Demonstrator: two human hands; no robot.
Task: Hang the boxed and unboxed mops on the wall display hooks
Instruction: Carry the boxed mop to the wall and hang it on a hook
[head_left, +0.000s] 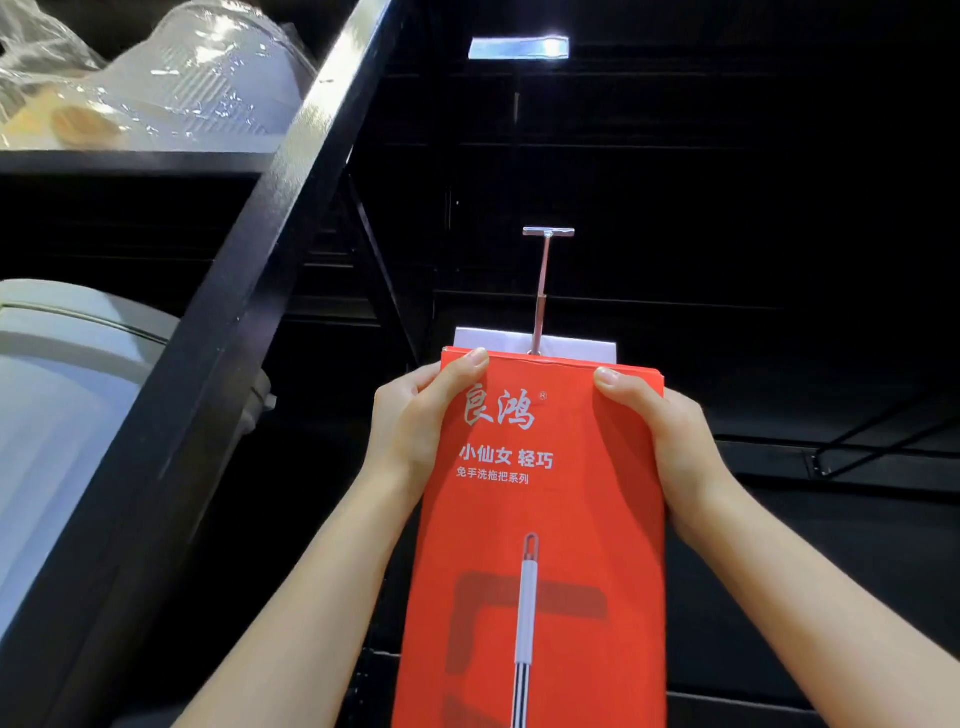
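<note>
Both upper corners of a tall red cardboard mop box (540, 519) are gripped from the sides: the left hand (415, 421) is wrapped around the left edge with its thumb laid across the front face near the top corner, and the right hand (670, 436) is wrapped around the right edge in the same way, its thumb pressed on the front just below the top edge. The remaining fingers of both hands are hidden behind the box. The box is held upright between the hands, its printed face turned toward the camera, with white Chinese lettering and a picture of a mop handle shown on it; its lower end is cut off by the bottom of the frame. A white flap or card (571, 343) is seen just behind the top edge. A slim chrome metal display hook (543, 291), ending in a short crossbar, is met by the top edge of the box at its middle; whether the hook is passed through a hanging hole cannot be told. A dark slatted wall panel (727, 234) is seen behind. To the left, a black metal shelf frame (249, 291) is loaded with pale plastic-wrapped goods (182, 83).
</note>
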